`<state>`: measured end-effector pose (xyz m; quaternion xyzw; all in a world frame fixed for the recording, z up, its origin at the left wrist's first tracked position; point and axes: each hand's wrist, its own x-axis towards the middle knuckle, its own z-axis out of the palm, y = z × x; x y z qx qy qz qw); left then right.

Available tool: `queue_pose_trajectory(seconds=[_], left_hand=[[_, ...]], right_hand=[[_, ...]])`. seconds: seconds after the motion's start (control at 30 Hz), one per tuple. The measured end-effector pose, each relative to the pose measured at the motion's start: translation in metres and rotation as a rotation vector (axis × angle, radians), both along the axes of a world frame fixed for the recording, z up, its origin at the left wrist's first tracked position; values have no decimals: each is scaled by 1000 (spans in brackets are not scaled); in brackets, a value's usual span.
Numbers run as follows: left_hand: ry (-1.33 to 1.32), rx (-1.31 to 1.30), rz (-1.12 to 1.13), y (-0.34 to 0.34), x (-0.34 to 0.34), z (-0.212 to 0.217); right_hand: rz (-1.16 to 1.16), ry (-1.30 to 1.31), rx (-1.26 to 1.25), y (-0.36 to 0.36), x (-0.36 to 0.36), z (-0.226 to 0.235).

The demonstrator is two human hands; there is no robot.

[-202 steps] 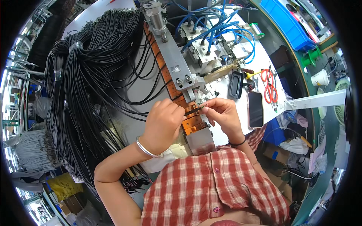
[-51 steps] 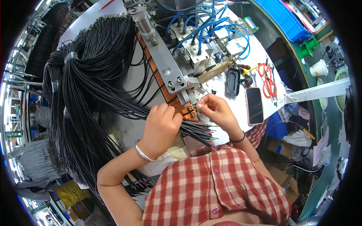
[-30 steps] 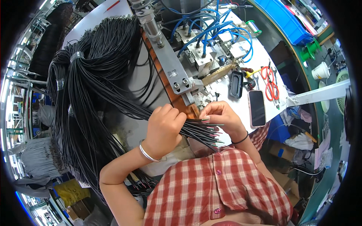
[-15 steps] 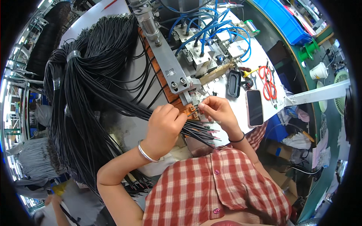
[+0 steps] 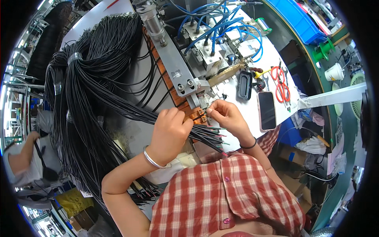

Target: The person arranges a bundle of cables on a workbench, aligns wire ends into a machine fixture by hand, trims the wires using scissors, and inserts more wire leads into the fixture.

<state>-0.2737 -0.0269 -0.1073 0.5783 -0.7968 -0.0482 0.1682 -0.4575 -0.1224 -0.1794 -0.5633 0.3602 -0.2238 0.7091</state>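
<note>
My left hand (image 5: 170,132) is closed, its curled fingers round a thin black cable (image 5: 200,117) at the front of the orange fixture block (image 5: 196,114). Just right of that block, my right hand (image 5: 229,119) pinches with thumb and forefinger at the cable's end; the tip itself is hidden. Under and beside my left hand runs a thick bundle of black cables (image 5: 136,112), its stripped ends showing red and green wires (image 5: 217,136). Directly beyond my fingers stands a metal press machine (image 5: 183,85) with a grey arm.
Blue air hoses (image 5: 221,31) crowd the machine's back. On the white table at right lie a black tray (image 5: 244,85), a phone (image 5: 267,111) and red-handled scissors (image 5: 281,87). A white post (image 5: 333,96) crosses at right. Another person's arm (image 5: 24,156) shows at far left.
My hands stay at the fixture with only slight shifts; the right fingertips move a little left. At far left, the other person's arm has moved upward and further left.
</note>
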Motion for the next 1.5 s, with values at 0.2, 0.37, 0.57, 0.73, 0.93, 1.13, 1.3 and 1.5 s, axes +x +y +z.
queue_pose_trajectory(seconds=[0.2,0.37,0.57,0.73,0.93,1.13,1.3,1.5], left_hand=[[53,-76,27,-1,-1,5],[93,-62,10,-1,2,9],[36,-65,2,0,-1,10],[77,30,69,1,1,14],[107,-13,9,0,2,12],[75,10,5,-1,0,13],[87,-44,-74,-5,2,2],[14,-12,10,-3,0,11]], right_hand=[[18,-183,17,2,-7,21],[-13,-198,-43,2,-4,19],[-126,-74,-60,9,2,25],[-135,-224,49,9,4,23],[120,-301,281,-1,-7,28],[-22,-238,133,0,-4,24],[-42,-76,-63,0,0,17],[39,-87,71,-6,-1,7]])
